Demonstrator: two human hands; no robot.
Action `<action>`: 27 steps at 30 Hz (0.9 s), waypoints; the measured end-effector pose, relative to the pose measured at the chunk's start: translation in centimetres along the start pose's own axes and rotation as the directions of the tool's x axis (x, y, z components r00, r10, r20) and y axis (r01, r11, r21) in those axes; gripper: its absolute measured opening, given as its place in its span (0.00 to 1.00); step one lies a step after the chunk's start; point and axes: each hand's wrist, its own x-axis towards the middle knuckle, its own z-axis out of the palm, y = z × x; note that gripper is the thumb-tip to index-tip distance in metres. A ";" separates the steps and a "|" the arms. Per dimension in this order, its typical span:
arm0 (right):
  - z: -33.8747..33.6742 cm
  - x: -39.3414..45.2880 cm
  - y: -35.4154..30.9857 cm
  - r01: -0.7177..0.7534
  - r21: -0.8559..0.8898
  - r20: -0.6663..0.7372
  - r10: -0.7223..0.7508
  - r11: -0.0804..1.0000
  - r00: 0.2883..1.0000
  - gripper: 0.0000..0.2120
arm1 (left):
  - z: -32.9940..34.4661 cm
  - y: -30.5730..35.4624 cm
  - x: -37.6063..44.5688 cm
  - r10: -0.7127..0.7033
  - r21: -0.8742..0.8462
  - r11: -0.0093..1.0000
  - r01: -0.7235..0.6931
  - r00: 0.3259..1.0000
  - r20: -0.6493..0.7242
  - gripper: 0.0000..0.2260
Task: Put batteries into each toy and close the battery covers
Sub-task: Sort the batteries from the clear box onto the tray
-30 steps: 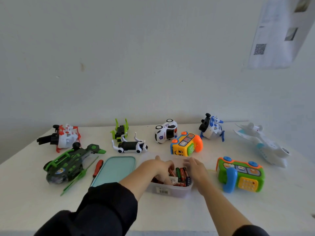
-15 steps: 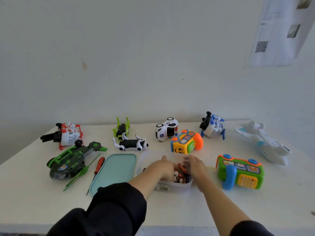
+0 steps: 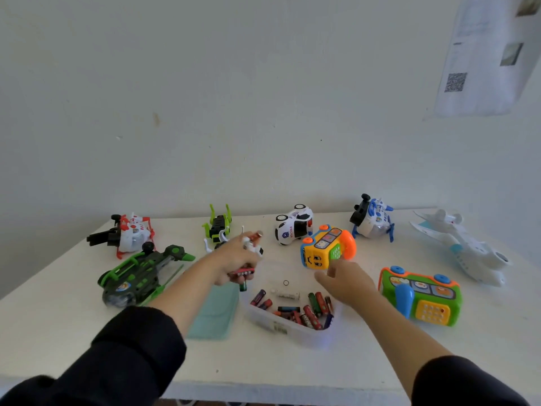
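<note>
The left hand point(image 3: 237, 257) is raised above the white table point(image 3: 366, 356), its grip curled tight round a bundle of cylindrical batteries point(image 3: 245, 271); one copper-tipped cell sticks up past the knuckles, and red and green ends poke out below the palm. The right hand point(image 3: 347, 284) reaches toward the yellow and orange bus-shaped toy phone point(image 3: 325, 247), its fingers loosely bent and holding nothing, the fingertips just beside the toy's near face; whether they touch it cannot be told.

Between the two forearms sits a clear plastic box point(image 3: 288, 325) with more loose batteries in red, black, green and white lying in it. Its pale teal lid point(image 3: 215, 315) lies flat just to the left, partly under the left forearm.

Other toys are spread over the table:
- a dark green and black helicopter point(image 3: 137, 276) at the left
- a red and white helicopter point(image 3: 126, 234) behind it
- a lime green and black folding vehicle point(image 3: 218, 225)
- a white police car point(image 3: 292, 227) on its side
- a blue and white helicopter point(image 3: 371, 221)
- a white airplane point(image 3: 465, 247) at the far right
- a green and orange toy phone with a blue handset point(image 3: 421, 294) beside the right wrist
</note>
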 end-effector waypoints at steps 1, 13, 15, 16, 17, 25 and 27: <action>-0.2 0.1 -0.4 0.072 -0.014 0.027 -0.072 0.997 0.997 0.16 | -1.1 -0.3 0.0 -0.015 -0.074 0.997 0.012 0.999 -0.035 0.20; 1.0 -0.3 -3.9 -0.026 -0.177 0.062 0.037 0.984 0.997 0.10 | -1.9 -7.9 0.7 0.044 0.715 0.606 0.349 0.883 -0.468 0.14; 1.6 -0.4 -4.6 -0.082 -0.103 0.089 0.091 0.991 0.992 0.12 | -0.8 -7.8 0.9 -0.079 0.665 0.589 0.459 0.851 -0.519 0.20; 2.1 -0.3 -4.9 -0.100 -0.076 0.091 0.107 0.992 0.990 0.13 | -0.5 -7.5 0.9 -0.155 0.637 0.576 0.512 0.834 -0.530 0.23; 2.5 -0.5 -5.1 -0.119 -0.029 0.072 0.121 0.992 0.990 0.13 | -0.3 -7.1 1.0 -0.211 0.625 0.559 0.544 0.823 -0.527 0.25; 4.6 -2.5 -1.9 -0.076 0.856 -0.021 0.180 0.512 0.983 0.09 | -3.1 -1.9 1.1 -0.359 0.719 0.573 0.393 0.909 -0.211 0.24; 5.5 -2.8 -1.4 0.058 0.827 -0.143 0.110 0.559 0.984 0.08 | -3.4 -0.9 1.0 -0.226 0.817 0.481 0.318 0.945 -0.234 0.21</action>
